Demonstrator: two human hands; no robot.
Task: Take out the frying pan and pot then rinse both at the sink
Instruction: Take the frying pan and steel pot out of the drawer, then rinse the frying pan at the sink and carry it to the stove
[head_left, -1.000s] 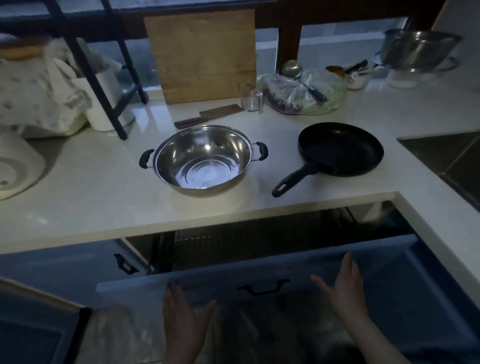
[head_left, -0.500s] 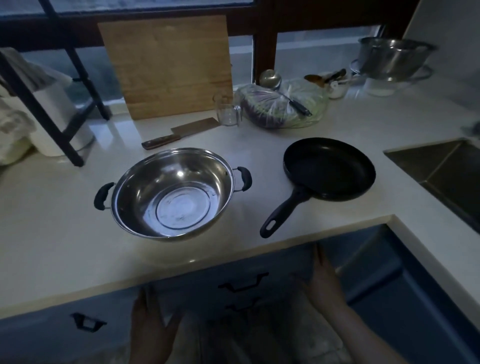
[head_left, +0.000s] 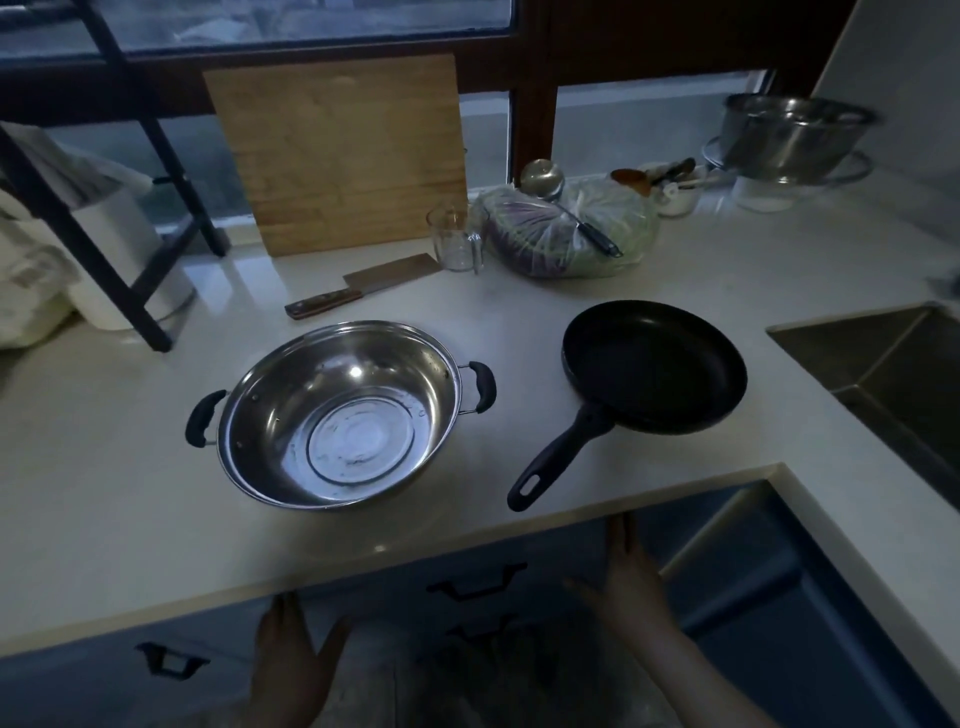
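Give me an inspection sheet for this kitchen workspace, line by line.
Surface: pale counter, dim light.
Job's things: steel pot and black frying pan sit side by side on the counter, apart; sink at right.
Clutter: cleaver, cutting board leaning upright, glass jug, bagged vegetables with a ladle on top, steel bowl.
Hands: left hand and right hand both open, flat against the blue drawer front below the counter.
Cables: nothing seen.
Surroundings: window behind, black rack at left.
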